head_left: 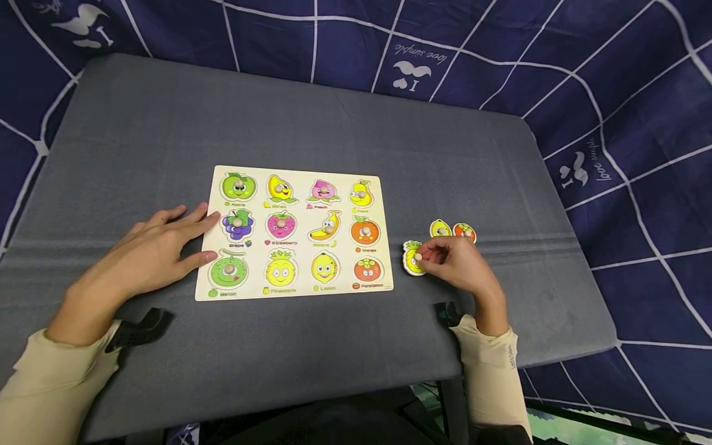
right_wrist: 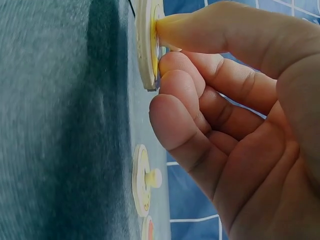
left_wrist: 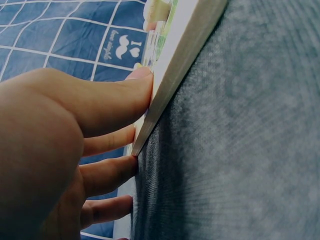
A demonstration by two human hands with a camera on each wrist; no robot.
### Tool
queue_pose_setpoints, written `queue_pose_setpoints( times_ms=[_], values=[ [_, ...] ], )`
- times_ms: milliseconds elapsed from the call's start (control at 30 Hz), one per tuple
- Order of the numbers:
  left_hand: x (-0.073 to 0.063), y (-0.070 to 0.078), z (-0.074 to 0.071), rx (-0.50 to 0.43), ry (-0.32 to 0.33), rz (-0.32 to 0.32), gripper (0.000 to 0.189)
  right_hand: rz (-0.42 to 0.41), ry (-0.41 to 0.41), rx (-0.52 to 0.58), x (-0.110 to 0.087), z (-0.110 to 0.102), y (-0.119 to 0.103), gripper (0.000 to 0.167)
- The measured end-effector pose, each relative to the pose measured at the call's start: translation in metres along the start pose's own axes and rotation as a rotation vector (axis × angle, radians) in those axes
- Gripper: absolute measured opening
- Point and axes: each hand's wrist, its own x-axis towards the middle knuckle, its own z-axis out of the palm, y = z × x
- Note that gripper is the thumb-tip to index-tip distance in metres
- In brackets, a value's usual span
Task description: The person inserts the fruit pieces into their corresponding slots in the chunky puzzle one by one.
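Note:
A wooden fruit puzzle board lies on the table, its fruits marked with printed names. My left hand rests at the board's left side, fingers spread; thumb and a fingertip touch its edge in the left wrist view. Right of the board, my right hand pinches the small knob of a pineapple puzzle piece between thumb and fingers. Whether that piece touches the table I cannot tell. Just beyond this hand lie a lemon piece and a persimmon piece, partly hidden by it.
Knobs stand on most of the board's fruits; the pineapple, lemon and persimmon pictures in its near row show none. A grey cloth covers the table. Dark blue checked fabric hangs behind and beside it.

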Motion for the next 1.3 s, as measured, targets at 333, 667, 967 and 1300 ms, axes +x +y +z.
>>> queue_pose_setpoints(
  times_ms=[333,667,967,1300],
  values=[
    [0.002,0.000,0.000,0.006,-0.008,0.003,0.074,-0.027,-0.030,0.017,0.005,0.008,-0.009,0.006],
    [0.001,0.000,-0.001,0.012,0.001,0.010,0.073,-0.107,-0.047,-0.013,0.011,0.020,-0.019,0.007],
    [-0.002,-0.001,0.000,0.006,0.023,0.022,0.072,-0.142,-0.077,-0.001,0.019,0.028,-0.029,0.007],
    [-0.002,-0.001,0.001,0.008,0.017,0.017,0.072,-0.230,-0.090,-0.020,0.027,0.039,-0.037,0.008]
  ],
)
